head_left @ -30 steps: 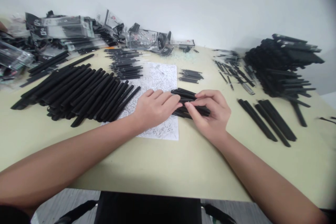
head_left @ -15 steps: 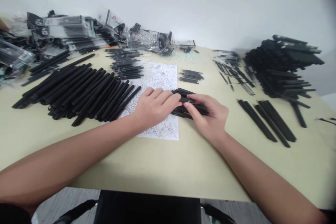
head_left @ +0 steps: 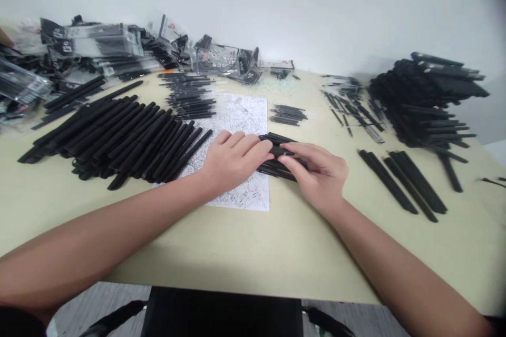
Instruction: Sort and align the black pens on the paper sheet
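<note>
Plastic bags (head_left: 98,39), back L of the table (head_left: 237,253), carry black labels w/ white lettering, too blurry to read; one upright white card (head_left: 171,26) has dark print + a round red logo, brand illegible. Paper sheet (head_left: 245,195) in the middle is covered in dark scribbles, no words legible.

Black pen (head_left: 279,151): slim, dull black, w/ a small pale glint near the R fingertips. It's between the two hands, at the sheet's R edge, over a bunch of black pens (head_left: 274,170). L hand (head_left: 235,162), knuckles up, fingers curled, grips its L end; R hand (head_left: 319,172) pinches it btwn thumb + fingers, prob. at the other end, though fingers hide most of it.

Big pile of black tubes (head_left: 118,137) lies to the L, thin dark sticks (head_left: 190,97) behind; more black pens (head_left: 419,84) are heaped far R.
</note>
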A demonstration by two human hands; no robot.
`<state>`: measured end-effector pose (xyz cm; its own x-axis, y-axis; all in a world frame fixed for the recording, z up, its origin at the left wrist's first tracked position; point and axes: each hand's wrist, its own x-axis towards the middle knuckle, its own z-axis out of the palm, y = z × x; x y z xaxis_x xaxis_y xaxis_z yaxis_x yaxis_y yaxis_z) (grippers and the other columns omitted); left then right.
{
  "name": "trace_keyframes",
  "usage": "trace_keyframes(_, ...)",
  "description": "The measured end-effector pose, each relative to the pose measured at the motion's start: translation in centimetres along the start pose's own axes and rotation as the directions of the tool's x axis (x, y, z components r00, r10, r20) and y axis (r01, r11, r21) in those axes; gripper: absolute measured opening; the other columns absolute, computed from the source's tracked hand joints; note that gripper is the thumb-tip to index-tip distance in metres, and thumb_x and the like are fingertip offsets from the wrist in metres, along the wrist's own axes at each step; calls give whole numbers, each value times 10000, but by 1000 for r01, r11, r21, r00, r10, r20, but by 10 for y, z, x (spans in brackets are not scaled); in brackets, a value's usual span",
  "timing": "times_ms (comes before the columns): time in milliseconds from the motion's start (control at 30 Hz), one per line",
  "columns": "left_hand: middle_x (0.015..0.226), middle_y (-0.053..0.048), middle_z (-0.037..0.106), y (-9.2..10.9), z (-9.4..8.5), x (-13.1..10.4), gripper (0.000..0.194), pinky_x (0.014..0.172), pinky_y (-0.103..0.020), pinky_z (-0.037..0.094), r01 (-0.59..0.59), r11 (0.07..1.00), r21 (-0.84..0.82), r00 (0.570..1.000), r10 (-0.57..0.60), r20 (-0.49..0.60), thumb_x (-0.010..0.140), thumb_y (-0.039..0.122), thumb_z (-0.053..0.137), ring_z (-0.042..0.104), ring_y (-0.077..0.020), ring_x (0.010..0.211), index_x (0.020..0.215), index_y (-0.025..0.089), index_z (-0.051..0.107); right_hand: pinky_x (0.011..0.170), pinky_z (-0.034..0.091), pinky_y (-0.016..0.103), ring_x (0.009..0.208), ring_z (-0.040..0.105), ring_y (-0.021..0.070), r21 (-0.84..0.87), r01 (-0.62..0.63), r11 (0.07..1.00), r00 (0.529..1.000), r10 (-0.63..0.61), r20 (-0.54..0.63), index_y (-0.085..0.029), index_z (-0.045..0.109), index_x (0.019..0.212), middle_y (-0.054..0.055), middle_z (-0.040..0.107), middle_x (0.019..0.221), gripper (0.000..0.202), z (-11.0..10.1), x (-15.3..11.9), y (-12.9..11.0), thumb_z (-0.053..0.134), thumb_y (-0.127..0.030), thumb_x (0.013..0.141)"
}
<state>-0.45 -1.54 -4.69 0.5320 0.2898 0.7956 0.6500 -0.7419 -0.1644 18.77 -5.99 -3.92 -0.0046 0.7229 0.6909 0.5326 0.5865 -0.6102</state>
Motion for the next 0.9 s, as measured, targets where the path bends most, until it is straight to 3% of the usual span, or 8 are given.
trace_keyframes(233, 758, 5, 650, -1, 0, -1, 174, 596, -332, 276, 16, 997, -69, 1000, -16, 9, 976, 393, 493, 541, -150, 656, 948, 228, 544, 614, 619, 299, 750, 719, 168, 123, -25, 992, 999, 21, 34, -254, 763, 912, 19, 765, 892, 183, -3, 2, 2, 769, -182, 744)
trace_keyframes(500, 756, 8, 657, -1, -1, 0, 168, 601, -326, 286, -21, 1000, -18, 1000, 21, -8, 971, 379, 508, 527, -140, 634, 925, 225, 558, 540, 584, 261, 692, 712, 158, 151, -26, 988, 999, 19, 47, -260, 777, 868, 14, 768, 845, 206, -6, 6, 0, 804, -154, 693)
trace_keyframes(900, 740, 25, 653, -2, -2, 1, 163, 611, -315, 292, -45, 999, 7, 998, 45, -38, 970, 368, 511, 519, -131, 632, 918, 215, 534, 561, 583, 286, 691, 716, 172, 118, -66, 991, 994, 55, 89, -275, 784, 855, 14, 770, 846, 162, -10, 9, -3, 805, -211, 707)
